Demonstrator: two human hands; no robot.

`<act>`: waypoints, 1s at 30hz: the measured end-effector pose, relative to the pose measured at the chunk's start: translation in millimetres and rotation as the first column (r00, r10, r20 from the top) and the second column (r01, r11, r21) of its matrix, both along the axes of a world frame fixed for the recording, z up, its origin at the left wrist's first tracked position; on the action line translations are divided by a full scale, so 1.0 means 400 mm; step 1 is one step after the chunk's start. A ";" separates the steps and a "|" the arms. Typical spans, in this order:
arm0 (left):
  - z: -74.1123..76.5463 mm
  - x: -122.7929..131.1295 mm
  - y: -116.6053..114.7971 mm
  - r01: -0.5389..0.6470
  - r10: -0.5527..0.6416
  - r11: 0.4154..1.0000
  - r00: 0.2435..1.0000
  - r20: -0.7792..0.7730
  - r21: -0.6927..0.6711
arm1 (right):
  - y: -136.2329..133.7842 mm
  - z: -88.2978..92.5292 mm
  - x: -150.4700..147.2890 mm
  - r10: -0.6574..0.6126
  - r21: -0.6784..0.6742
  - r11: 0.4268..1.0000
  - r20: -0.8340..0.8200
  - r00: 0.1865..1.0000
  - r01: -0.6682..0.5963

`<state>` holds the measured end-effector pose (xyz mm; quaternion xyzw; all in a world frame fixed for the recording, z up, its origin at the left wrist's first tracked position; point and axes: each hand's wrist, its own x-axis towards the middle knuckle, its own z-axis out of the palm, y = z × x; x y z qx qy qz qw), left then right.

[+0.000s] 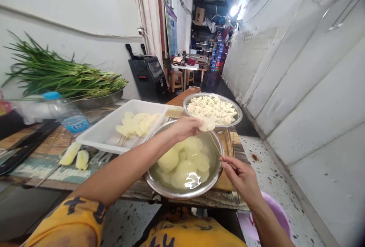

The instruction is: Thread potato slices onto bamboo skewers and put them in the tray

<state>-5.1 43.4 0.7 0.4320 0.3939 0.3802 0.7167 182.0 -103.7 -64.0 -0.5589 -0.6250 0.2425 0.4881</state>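
L hand is pinching a thin pale slice over the metal bowl, ctr of frame; can't make out the fingers behind it. R hand, right of ctr, is gripping a thin stick, its upper end meeting the slice's lower edge; can't tell if it's going in. Water glare is masking some pale rounds in the bowl, & L forearm is hiding part of its rim. R forearm & counter are blocking much of a purple tub, btm right.

Bowl rounds are looking smooth & wet. Flat tray slices are overlapping in a white plastic tray, left of ctr, w/ thin sticks poking out. Lumpy pale chunks are filling a metal dish beyond the bowl. A clear bottle is tilting, left, by long leafy greens.

Counter is showing wood grain & worn print. Speckled floor is running along a white wall, right; a lamp is glaring, top ctr-right, beside dim bg shelves.
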 end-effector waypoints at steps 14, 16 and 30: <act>0.024 0.002 -0.012 0.054 -0.041 0.978 0.997 0.070 -0.202 | 0.018 -0.047 0.000 0.050 0.008 0.999 -0.124 0.991 -0.050; 0.025 0.003 -0.014 0.063 -0.050 0.976 0.997 0.066 -0.207 | 0.017 -0.042 -0.008 0.041 -0.005 0.999 -0.157 0.987 -0.042; 0.013 0.008 -0.024 0.053 -0.052 0.999 0.997 0.057 -0.010 | 0.004 0.025 -0.044 0.041 -0.254 0.913 -0.722 0.690 -0.320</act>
